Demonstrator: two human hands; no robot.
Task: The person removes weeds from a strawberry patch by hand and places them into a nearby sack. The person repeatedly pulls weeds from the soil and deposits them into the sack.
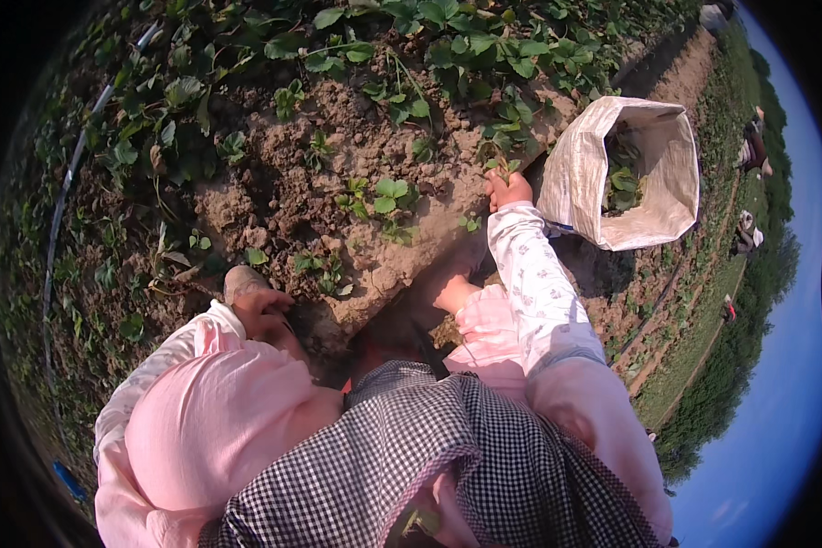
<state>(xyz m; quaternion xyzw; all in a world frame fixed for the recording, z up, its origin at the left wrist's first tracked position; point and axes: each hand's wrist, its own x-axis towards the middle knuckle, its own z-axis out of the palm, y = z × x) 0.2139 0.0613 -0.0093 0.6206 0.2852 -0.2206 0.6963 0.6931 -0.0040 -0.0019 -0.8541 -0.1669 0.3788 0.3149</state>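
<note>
My right hand (pixel 509 190) is closed around a small leafy green sprig (pixel 503 164), just left of the woven sack. The white woven sack (pixel 570 168) gapes wide, with loose green leaves (pixel 622 186) inside. My left hand (pixel 264 309) is low by my left leg, fingers curled, beside a rounded earth-coloured shape (pixel 244 281) that may be my foot. Whether that hand grips anything is hidden. Between both hands, small leafy plants (pixel 390 195), apparently strawberry, grow from the crumbly brown soil (pixel 281 181).
Denser leafy plants (pixel 452 48) cover the bed's far side. A pale hose or strip (pixel 75 154) runs along the left. Several people (pixel 753 147) are in the field at far right. My checked cloth (pixel 356 466) drapes over my lap. A sloping soil edge (pixel 390 288) drops before my feet.
</note>
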